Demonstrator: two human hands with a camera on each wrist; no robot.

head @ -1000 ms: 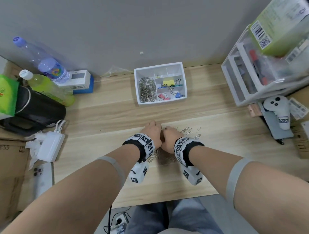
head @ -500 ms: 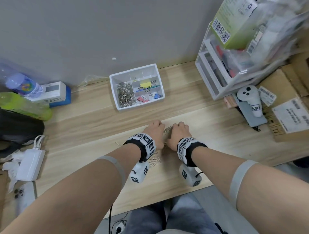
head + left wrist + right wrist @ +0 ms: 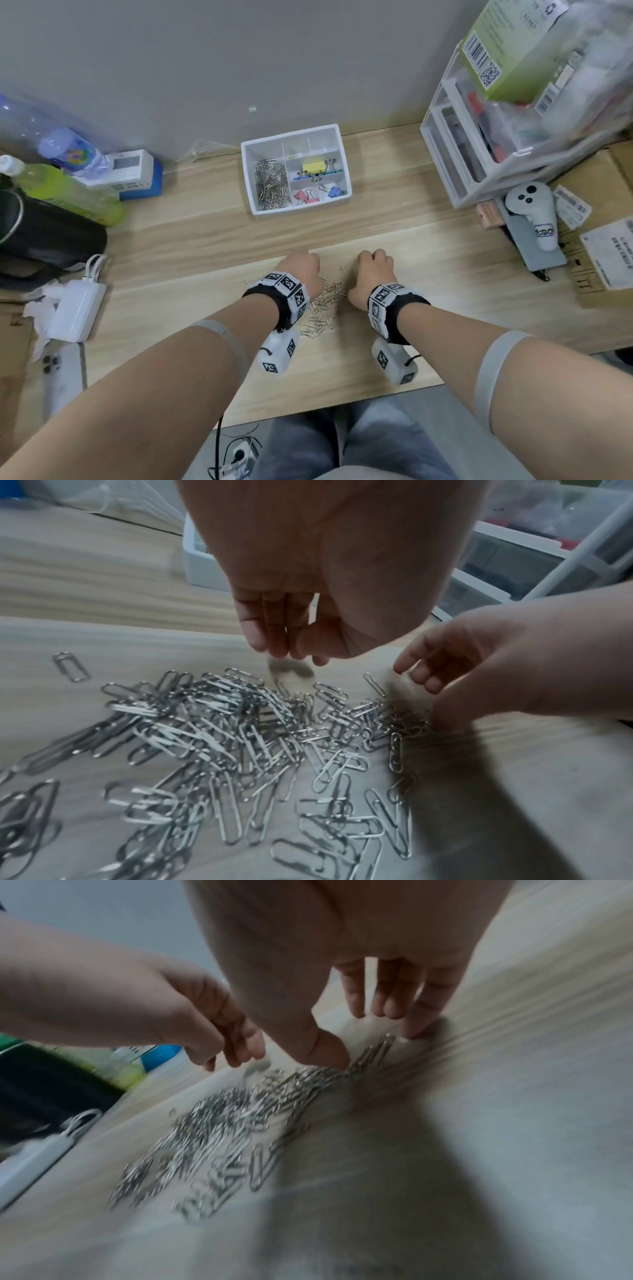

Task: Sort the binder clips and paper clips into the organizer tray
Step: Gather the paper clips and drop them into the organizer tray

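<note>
The white organizer tray (image 3: pixel 301 206) stands at the back of the wooden desk; its left compartment holds a heap of paper clips (image 3: pixel 270 183), and coloured binder clips (image 3: pixel 313 168) fill the right ones. Loose silver paper clips (image 3: pixel 323 303) (image 3: pixel 240 737) lie in a pile near the front edge. My left hand (image 3: pixel 301 267) (image 3: pixel 291 653) hovers just above the pile's far edge, fingers pointing down and bunched, holding nothing that I can see. My right hand (image 3: pixel 373 265) (image 3: pixel 363 1039) is at the pile's right side, fingertips on the desk and thumb touching the clips.
A clear drawer unit (image 3: pixel 479 144) with a green box on top stands at the back right, with a white controller (image 3: pixel 532 212) and cardboard boxes beside it. Bottles (image 3: pixel 65 192), a black bag, a white charger (image 3: pixel 75 308) and a phone crowd the left side.
My two hands, pressed together over the pile a second ago, have drawn apart, so the clips now show between them. The head camera swung left and back.
</note>
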